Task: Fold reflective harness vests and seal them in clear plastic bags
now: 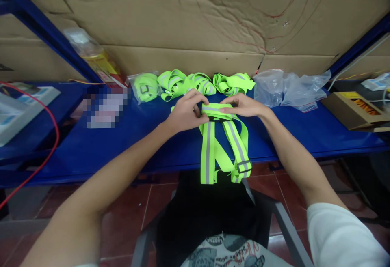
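A neon green reflective strap harness (pixel 208 153) with silver stripes lies partly on the blue shelf, its loops hanging over the front edge. Its upper part is folded into a flat band between my hands. My left hand (pixel 189 112) pinches the left end of that band between thumb and fingers. On the right end, my right hand (pixel 242 105) grips with its thumb in front and its fingers behind, partly hidden. A black slider buckle (pixel 244 166) sits low on the right hanging loop.
Behind my hands lie several bundled green straps (pixel 173 82), the leftmost one in a clear bag (pixel 145 87). Clear plastic bags (pixel 300 88) lie at right, beside an open cardboard box (pixel 355 110). A bottle (pixel 88 50) stands back left; a red cable (pixel 55 125) curves at far left.
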`<state>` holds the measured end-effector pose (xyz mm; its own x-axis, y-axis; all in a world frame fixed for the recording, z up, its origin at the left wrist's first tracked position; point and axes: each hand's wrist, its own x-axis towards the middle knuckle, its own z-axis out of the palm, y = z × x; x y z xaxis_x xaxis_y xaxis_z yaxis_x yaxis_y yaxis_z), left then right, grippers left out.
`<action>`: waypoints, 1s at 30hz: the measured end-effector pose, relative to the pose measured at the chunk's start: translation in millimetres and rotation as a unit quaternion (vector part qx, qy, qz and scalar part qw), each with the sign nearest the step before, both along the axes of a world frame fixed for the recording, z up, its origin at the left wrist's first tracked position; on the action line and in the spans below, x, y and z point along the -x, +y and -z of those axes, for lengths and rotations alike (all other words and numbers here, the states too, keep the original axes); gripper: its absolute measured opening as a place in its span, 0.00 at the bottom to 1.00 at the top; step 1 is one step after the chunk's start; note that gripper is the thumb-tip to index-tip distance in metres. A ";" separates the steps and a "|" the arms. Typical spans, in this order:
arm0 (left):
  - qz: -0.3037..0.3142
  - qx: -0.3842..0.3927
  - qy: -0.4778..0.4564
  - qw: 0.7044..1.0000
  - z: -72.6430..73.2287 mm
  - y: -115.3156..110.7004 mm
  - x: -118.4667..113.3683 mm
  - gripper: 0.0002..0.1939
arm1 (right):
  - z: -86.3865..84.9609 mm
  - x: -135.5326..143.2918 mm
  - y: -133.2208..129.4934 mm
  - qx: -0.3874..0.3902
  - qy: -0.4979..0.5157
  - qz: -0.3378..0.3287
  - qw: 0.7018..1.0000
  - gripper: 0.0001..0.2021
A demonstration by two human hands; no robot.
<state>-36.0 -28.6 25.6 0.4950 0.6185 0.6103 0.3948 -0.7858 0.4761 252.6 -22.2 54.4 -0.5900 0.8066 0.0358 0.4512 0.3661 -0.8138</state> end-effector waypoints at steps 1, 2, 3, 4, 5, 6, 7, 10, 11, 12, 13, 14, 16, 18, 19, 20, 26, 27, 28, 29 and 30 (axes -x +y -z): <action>0.000 -0.020 -0.005 1.000 0.6 -0.3 -0.3 0.17 | 2.4 0.0 1.6 0.002 0.000 -0.001 1.000 0.25; 0.002 -0.042 -0.008 0.999 1.6 -0.1 -0.4 0.18 | 4.5 0.1 3.0 0.003 -0.001 0.003 1.000 0.25; 0.002 -0.059 -0.010 0.998 2.8 0.8 -0.3 0.19 | 6.2 0.4 4.1 0.001 -0.004 0.009 1.000 0.25; 0.003 -0.070 -0.008 0.998 4.3 2.2 0.2 0.19 | 7.4 0.6 5.1 -0.005 -0.007 0.016 1.000 0.25; 0.005 -0.071 -0.002 0.997 5.8 4.0 1.1 0.18 | 8.2 0.8 5.8 -0.018 -0.011 0.022 1.000 0.26; 0.009 -0.065 0.007 0.998 7.0 6.0 2.3 0.16 | 8.6 0.9 6.3 -0.036 -0.021 0.028 0.999 0.27; 0.016 -0.055 0.018 0.998 7.9 8.0 3.7 0.14 | 8.6 0.8 6.7 -0.057 -0.037 0.037 0.997 0.29; 0.040 -0.041 0.059 0.997 7.5 12.0 8.6 0.12 | 6.7 -0.2 6.5 -0.093 -0.126 0.094 0.983 0.33; 0.045 -0.044 0.076 0.995 6.3 12.4 10.0 0.12 | 5.5 -0.6 5.8 -0.088 -0.155 0.115 0.977 0.33; 0.049 -0.049 0.090 0.994 4.9 12.5 11.2 0.12 | 4.1 -0.9 4.7 -0.078 -0.176 0.132 0.972 0.32; 0.052 -0.053 0.100 0.992 3.5 12.4 12.0 0.12 | 2.7 -1.1 3.5 -0.068 -0.188 0.142 0.970 0.31; 0.054 -0.055 0.107 0.991 2.1 12.3 12.4 0.11 | 1.5 -1.1 2.1 -0.058 -0.192 0.143 0.969 0.29; 0.057 -0.057 0.110 0.991 0.3 12.5 12.1 0.14 | -0.2 -0.9 -0.5 -0.035 -0.180 0.135 0.974 0.28; 0.060 -0.052 0.104 0.991 -0.1 13.0 11.0 0.17 | -0.2 -0.4 -2.3 -0.003 -0.157 0.126 0.980 0.27; 0.062 -0.047 0.099 0.992 0.1 13.3 10.4 0.16 | 0.3 -0.1 -2.7 0.012 -0.141 0.123 0.982 0.27; 0.063 -0.039 0.091 0.993 0.5 13.5 9.9 0.15 | 1.0 0.2 -2.9 0.021 -0.120 0.121 0.985 0.28; 0.021 0.023 0.073 0.997 4.2 16.0 10.9 0.28 | 6.2 4.7 0.2 -0.019 0.012 0.090 0.996 0.29; 0.010 0.032 0.076 0.997 4.9 16.9 11.3 0.29 | 7.4 5.9 1.1 -0.034 0.019 0.091 0.995 0.29; 0.001 0.037 0.079 0.996 5.5 17.8 11.7 0.31 | 8.8 7.1 2.0 -0.052 0.023 0.094 0.994 0.28; -0.007 0.039 0.080 0.996 6.1 18.5 11.8 0.31 | 10.3 8.2 3.0 -0.072 0.024 0.099 0.992 0.27; -0.016 0.036 0.079 0.996 6.5 19.0 11.7 0.32 | 11.9 9.2 3.9 -0.092 0.025 0.105 0.990 0.27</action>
